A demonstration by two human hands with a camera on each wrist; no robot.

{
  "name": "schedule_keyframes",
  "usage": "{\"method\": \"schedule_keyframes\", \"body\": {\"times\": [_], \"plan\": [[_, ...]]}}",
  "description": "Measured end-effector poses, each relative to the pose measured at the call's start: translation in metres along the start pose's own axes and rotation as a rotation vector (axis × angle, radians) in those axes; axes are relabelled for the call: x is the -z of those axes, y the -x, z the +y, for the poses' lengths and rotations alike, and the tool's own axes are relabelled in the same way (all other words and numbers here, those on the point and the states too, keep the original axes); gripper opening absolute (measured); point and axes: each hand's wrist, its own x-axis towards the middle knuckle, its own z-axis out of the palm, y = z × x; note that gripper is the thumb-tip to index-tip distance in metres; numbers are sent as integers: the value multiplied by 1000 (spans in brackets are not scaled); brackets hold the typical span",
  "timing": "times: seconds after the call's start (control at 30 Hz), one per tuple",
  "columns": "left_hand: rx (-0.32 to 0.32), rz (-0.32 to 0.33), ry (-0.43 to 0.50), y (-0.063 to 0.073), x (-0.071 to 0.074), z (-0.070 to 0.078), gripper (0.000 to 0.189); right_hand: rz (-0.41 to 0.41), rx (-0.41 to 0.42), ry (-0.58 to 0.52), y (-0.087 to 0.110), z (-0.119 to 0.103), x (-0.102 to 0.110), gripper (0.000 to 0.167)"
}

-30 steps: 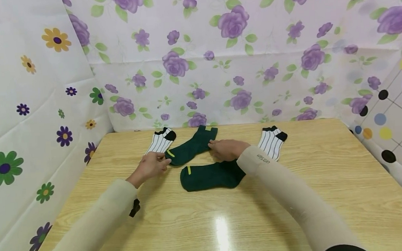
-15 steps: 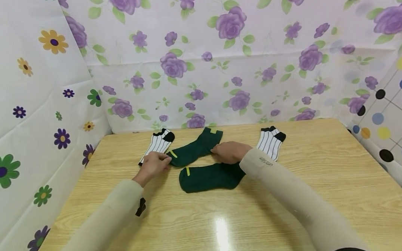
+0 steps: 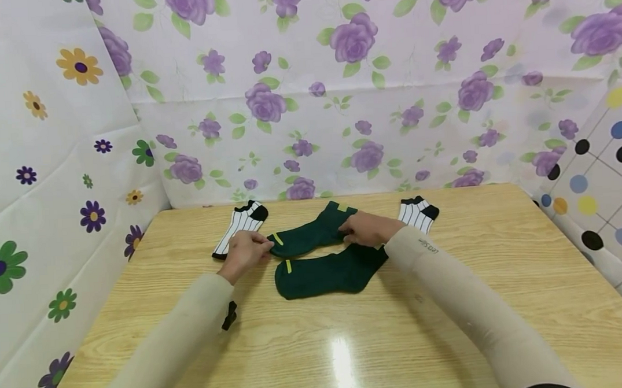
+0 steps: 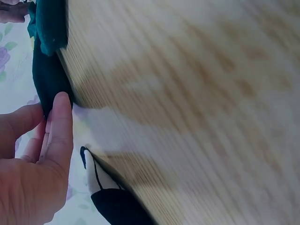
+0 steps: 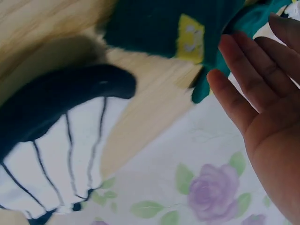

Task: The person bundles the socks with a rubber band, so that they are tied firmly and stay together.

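Note:
Two dark green socks with yellow marks lie side by side in the middle of the wooden table. My left hand [image 3: 247, 252] pinches the toe of the far green sock [image 3: 307, 236] between thumb and fingers, as the left wrist view also shows. At the heel and cuff end of the same sock, my right hand [image 3: 367, 227] holds its edge with the fingertips. The near green sock [image 3: 320, 274] lies flat just below, its cuff end partly under the right forearm. In the right wrist view a yellow patch [image 5: 191, 38] shows on a green cuff.
A white striped sock [image 3: 244, 223] with black heel and trim lies behind the left hand. Another striped sock [image 3: 418, 213] lies at the back right, partly covered by the right sleeve. Flowered sheets [image 3: 307, 101] stand behind and beside the table [image 3: 451, 303].
Both hands have moved to the right, drawing the far green sock along with them. The near green sock and the striped socks stay in place.

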Motion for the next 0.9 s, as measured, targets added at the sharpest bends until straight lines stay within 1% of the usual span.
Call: {"method": "schedule_keyframes", "body": {"times": [0.07, 0.13, 0.2, 0.3, 0.43, 0.53, 0.6, 0.7, 0.8, 0.9], "plan": [[5, 6, 18, -1, 0, 0, 8, 54, -6, -33, 0, 7, 2, 37], [4, 7, 39, -2, 0, 0, 7, 116, -30, -62, 1, 14, 5, 34], [9, 4, 57, -2, 0, 0, 10, 172, -65, -78, 0, 21, 9, 31], [42, -1, 88, -2, 1, 1, 14, 215, -145, -126, -1, 30, 15, 32], [96, -14, 138, -3, 4, 1, 17, 211, -238, -183, -5, 37, 21, 41], [132, -23, 166, -4, 6, 1, 20, 197, -270, -218, -9, 38, 22, 41], [151, -32, 180, -5, 7, 0, 22, 191, -286, -244, -11, 37, 21, 37], [163, -56, 201, -5, 9, -2, 25, 184, -304, -274, -15, 38, 20, 32], [160, -79, 223, -6, 9, -2, 28, 182, -324, -300, -18, 39, 21, 33], [150, -94, 236, -4, 9, -2, 29, 168, -379, -337, -21, 37, 23, 35]]}}
